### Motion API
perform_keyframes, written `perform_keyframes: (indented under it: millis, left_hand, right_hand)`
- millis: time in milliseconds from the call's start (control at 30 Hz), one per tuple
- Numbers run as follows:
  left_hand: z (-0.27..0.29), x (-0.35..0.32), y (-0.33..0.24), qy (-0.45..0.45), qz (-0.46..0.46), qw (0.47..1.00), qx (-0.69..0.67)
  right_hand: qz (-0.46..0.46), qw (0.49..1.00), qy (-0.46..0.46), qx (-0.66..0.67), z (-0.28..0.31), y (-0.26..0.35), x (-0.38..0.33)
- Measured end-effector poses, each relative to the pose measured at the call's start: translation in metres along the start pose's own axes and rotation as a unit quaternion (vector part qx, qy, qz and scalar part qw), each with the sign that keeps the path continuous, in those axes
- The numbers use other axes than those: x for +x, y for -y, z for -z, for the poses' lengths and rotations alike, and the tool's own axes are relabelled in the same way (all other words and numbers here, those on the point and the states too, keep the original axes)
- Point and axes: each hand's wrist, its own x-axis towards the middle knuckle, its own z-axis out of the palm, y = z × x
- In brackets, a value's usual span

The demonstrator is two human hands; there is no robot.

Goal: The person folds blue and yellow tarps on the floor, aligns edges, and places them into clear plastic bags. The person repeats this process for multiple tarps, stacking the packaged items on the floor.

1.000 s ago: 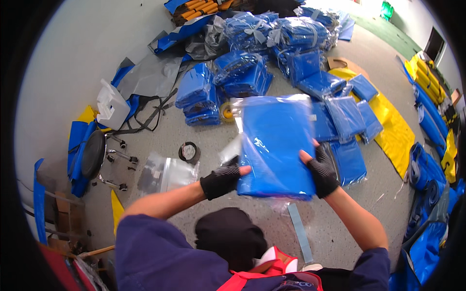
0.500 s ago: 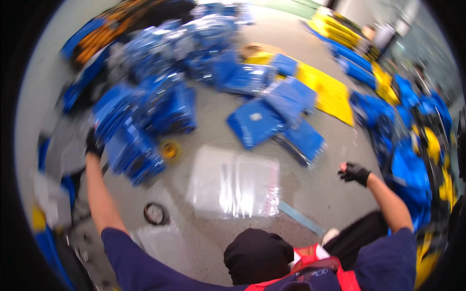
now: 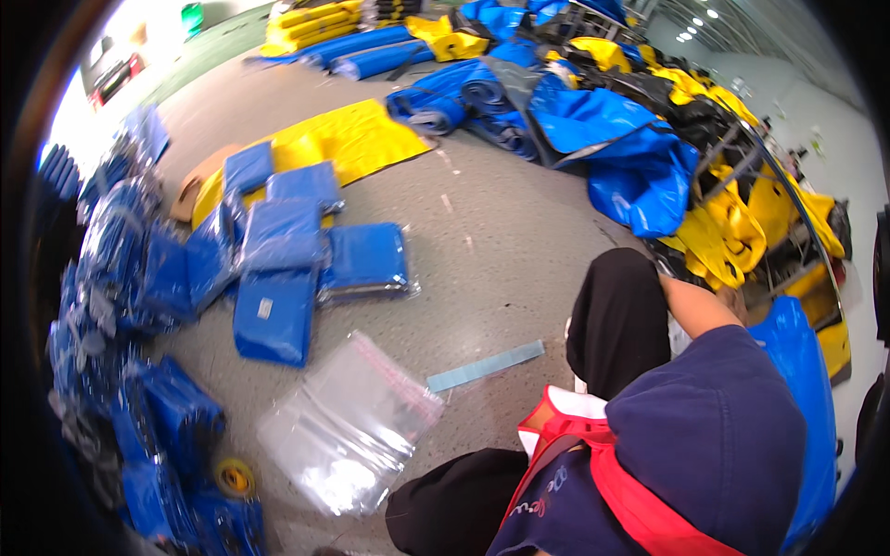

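My right forearm bends toward my raised knee, and the hand at its end is hidden behind the dark trouser leg. My left hand is out of the picture. In front of me on the floor lies a stack of clear plastic bags, glossy with reflected light. A flat light-blue strip lies beside the bags, near my knee. Beyond them, several folded blue sheets in clear wrapping overlap, some resting on a yellow sheet.
Wrapped blue packets pile up along the left, with a yellow tape roll next to them. At the right, blue sheeting and yellow sheeting hang in a heap about a metal frame. Blue rolls lie farther off.
My view has swung to the right. My left arm, earlier stretched to the blue packets, has left the picture. My right hand has gone from open floor to behind my knee.
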Motion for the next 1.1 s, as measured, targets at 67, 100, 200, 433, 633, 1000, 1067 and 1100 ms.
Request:
perform_keyframes:
  millis: [67, 100, 200, 433, 633, 1000, 1067, 1100]
  left_hand:
    - [-0.003, 0.000, -0.035, -0.007, 0.012, 1.000, -0.025]
    - [-0.005, -0.002, -0.051, -0.017, 0.018, 0.999, -0.047]
    - [0.000, -0.008, -0.102, -0.039, 0.018, 0.990, -0.133]
    - [0.072, -0.089, -0.266, 0.117, -0.013, 0.962, -0.247]
    - [0.107, -0.123, -0.480, 0.520, -0.037, 0.840, -0.151]
    - [0.050, -0.168, -0.718, 0.512, -0.202, 0.832, 0.063]
    - [0.048, -0.166, -0.790, 0.295, -0.261, 0.910, -0.127]
    - [0.048, -0.165, -0.815, 0.241, -0.270, 0.918, -0.162]
  right_hand:
    - [0.008, 1.000, 0.007, 0.005, -0.010, -0.007, -0.002]
    - [0.013, 1.000, 0.007, 0.002, -0.013, -0.010, -0.003]
    - [0.041, 0.999, 0.017, -0.003, -0.021, -0.021, 0.015]
    - [0.207, 0.967, 0.005, -0.150, 0.024, -0.009, 0.092]
    - [0.164, 0.844, -0.442, -0.257, 0.186, -0.022, 0.153]
    - [-0.102, 0.844, -0.385, -0.360, 0.346, -0.067, 0.223]
    - [-0.123, 0.835, -0.392, -0.366, 0.350, -0.079, 0.254]
    - [-0.113, 0.836, -0.395, -0.364, 0.351, -0.084, 0.266]
